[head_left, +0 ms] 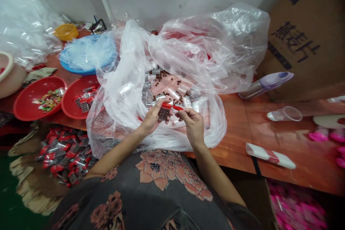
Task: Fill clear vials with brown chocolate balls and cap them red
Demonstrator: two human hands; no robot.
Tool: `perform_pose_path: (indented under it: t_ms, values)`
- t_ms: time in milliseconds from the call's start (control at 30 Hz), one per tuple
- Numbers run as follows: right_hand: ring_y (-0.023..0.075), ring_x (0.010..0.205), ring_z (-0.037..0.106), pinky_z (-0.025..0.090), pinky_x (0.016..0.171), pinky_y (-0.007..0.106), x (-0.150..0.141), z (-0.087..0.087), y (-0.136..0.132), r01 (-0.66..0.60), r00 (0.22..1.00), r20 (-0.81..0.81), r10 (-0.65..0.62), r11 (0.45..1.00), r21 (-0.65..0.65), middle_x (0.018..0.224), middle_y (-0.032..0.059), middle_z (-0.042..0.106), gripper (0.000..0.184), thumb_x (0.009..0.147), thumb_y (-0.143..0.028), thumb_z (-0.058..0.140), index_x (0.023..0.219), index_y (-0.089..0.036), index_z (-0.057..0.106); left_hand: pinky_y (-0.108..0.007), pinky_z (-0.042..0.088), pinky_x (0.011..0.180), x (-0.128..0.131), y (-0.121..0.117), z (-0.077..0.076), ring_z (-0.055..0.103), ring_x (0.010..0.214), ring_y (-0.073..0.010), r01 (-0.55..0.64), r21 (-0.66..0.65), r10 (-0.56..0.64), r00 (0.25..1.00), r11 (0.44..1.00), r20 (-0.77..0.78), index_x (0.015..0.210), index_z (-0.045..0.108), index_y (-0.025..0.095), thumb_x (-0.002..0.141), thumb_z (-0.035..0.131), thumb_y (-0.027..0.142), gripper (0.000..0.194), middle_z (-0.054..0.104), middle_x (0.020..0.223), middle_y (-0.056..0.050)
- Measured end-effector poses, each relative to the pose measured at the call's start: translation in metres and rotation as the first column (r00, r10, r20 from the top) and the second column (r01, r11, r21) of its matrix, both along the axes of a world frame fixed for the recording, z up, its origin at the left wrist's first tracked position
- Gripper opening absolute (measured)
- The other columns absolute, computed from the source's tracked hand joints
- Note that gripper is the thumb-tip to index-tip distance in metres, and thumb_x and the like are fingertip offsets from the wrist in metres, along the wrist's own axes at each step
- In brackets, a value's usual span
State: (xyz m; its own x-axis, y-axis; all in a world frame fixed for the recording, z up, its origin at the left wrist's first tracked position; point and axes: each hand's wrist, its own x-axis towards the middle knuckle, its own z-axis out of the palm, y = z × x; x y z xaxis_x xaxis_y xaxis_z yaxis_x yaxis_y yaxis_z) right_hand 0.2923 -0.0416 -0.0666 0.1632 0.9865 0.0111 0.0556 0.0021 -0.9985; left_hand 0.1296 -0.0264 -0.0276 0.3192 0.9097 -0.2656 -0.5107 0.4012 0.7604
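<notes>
Over the open plastic bag, my left hand [151,119] grips a small clear container [163,114] packed with brown balls and topped by a red rim. Close on its right, the fingertips of my right hand [195,126] pinch a narrow red piece [177,108], which looks like a lid; I cannot tell if it is joined to the container. Below and beyond my hands, several clear empty containers [174,93] and loose brown balls [161,75] lie inside the crumpled clear bag [118,97].
Red bowls [20,106] and a blue basin [64,65] stand on the left. Red-topped containers [67,151] fill an open box below. On the right are a purple-capped scoop or bottle [272,81], a clear cup [291,114], a white roll [269,155] and a large carton [318,18].
</notes>
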Motion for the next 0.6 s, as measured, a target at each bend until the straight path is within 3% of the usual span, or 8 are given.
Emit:
perform_pose_path:
  t_ms: [100,167,233,300,400,500,600]
  values:
    - [0.0208,0.085,0.068,0.058,0.078,0.04,-0.001,0.008,-0.003,0.029,0.992,0.115,-0.042,0.992,0.12,0.099,0.0052,0.074,0.027,0.09,-0.045,0.062,0.105,-0.024,0.071,-0.023,0.046,0.049,0.005,-0.004,-0.003,0.059,0.055,-0.0115,0.051,0.044,-0.049,0.997,0.998,-0.053,0.126,0.059,0.016,0.091,0.058,0.06,0.056,0.068,0.079,-0.004]
    - [0.0241,0.103,0.066,0.055,0.091,0.045,0.0,0.016,-0.004,-0.116,0.947,0.319,0.029,0.959,0.26,0.118,0.007,0.071,0.036,0.091,-0.045,0.063,0.122,-0.027,0.065,-0.023,0.047,0.05,0.007,-0.005,-0.005,0.059,0.056,-0.0123,0.076,0.068,-0.07,0.994,0.995,-0.08,0.127,0.06,0.017,0.091,0.053,0.066,0.062,0.067,0.079,-0.005]
    - [0.028,0.117,0.061,0.05,0.1,0.049,0.002,0.023,-0.006,-0.324,0.821,0.563,0.092,0.888,0.326,0.13,0.0099,0.065,0.053,0.087,-0.045,0.069,0.134,-0.027,0.056,-0.024,0.048,0.051,0.008,-0.006,-0.007,0.06,0.057,-0.0132,0.084,0.057,-0.079,0.993,0.995,-0.091,0.127,0.06,0.017,0.09,0.044,0.074,0.07,0.066,0.076,-0.005]
    - [0.0318,0.124,0.055,0.046,0.104,0.052,0.003,0.026,-0.008,-0.451,0.68,0.728,0.085,0.832,0.324,0.136,0.0139,0.06,0.068,0.084,-0.047,0.072,0.142,-0.024,0.046,-0.024,0.047,0.05,0.008,-0.006,-0.008,0.059,0.056,-0.0136,0.104,0.036,-0.1,0.99,0.994,-0.096,0.128,0.059,0.017,0.087,0.041,0.079,0.076,0.064,0.072,-0.004]
    - [0.0346,0.127,0.052,0.044,0.105,0.054,0.001,0.026,-0.009,-0.504,0.57,0.821,0.039,0.806,0.311,0.139,0.017,0.056,0.074,0.084,-0.05,0.07,0.145,-0.021,0.039,-0.021,0.042,0.046,0.007,-0.006,-0.008,0.055,0.051,-0.0119,0.124,0.021,-0.12,0.985,0.992,-0.127,0.121,0.06,0.016,0.084,0.054,0.075,0.07,0.06,0.066,-0.001]
    - [0.0356,0.125,0.054,0.044,0.104,0.054,-0.001,0.023,-0.005,-0.539,0.528,0.848,0.045,0.789,0.293,0.135,0.0177,0.057,0.07,0.084,-0.051,0.068,0.142,-0.019,0.042,-0.019,0.039,0.045,0.007,-0.008,-0.006,0.05,0.047,-0.0098,0.08,-0.018,-0.081,0.987,0.997,-0.139,0.112,0.062,0.014,0.083,0.062,0.062,0.056,0.056,0.059,0.002]
    - [0.0368,0.119,0.057,0.045,0.1,0.055,-0.003,0.019,0.002,-0.595,0.49,0.869,0.065,0.753,0.279,0.128,0.0193,0.062,0.066,0.083,-0.054,0.066,0.135,-0.018,0.049,-0.019,0.035,0.043,0.007,-0.01,-0.005,0.046,0.044,-0.0093,0.065,-0.057,-0.07,0.993,0.996,-0.09,0.115,0.061,0.016,0.083,0.06,0.054,0.05,0.051,0.055,0.004]
